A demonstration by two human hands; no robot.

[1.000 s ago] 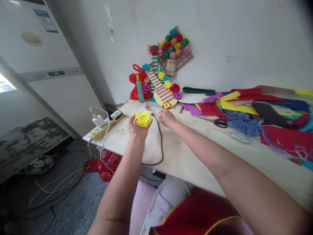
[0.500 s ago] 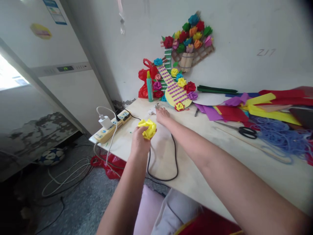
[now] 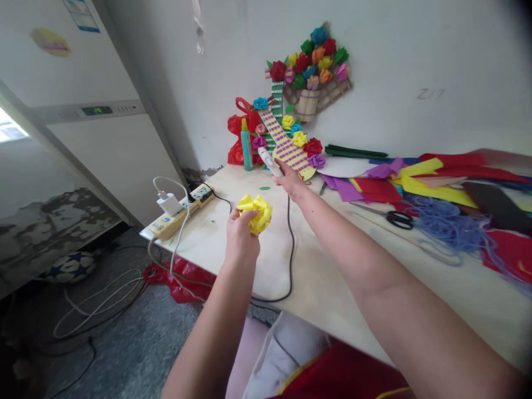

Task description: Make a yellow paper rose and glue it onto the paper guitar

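The left hand [image 3: 243, 237] pinches a yellow flower [image 3: 259, 216] between thumb and fingers, held over the left part of the surface [image 3: 311, 280], near the power strip [image 3: 197, 201]. The right hand [image 3: 288, 178] is closed around a white tool [image 3: 269, 162], which is tilted, its tip pointing up and leftward, in front of the flowered guitar [image 3: 286, 151] and near the green bottle [image 3: 246, 148]. Whether the tool touches anything behind it cannot be told. The two hands are apart, with a narrow strip of open surface between them. A black cord [image 3: 291, 249] descends from beneath the right hand, curves toward the near edge and passes behind the left forearm. The power strip lies along the left edge, a white charger [image 3: 169, 205] plugged into it. A green scrap [image 3: 265, 188] lies beyond the flower. Open room extends below the right forearm to the near edge. Right of that forearm, room narrows: scissors [image 3: 399, 220], a thin stick [image 3: 405, 237] and blue yarn [image 3: 446, 221] lie close together, with coloured sheets [image 3: 378, 191] behind, reaching toward the wall.
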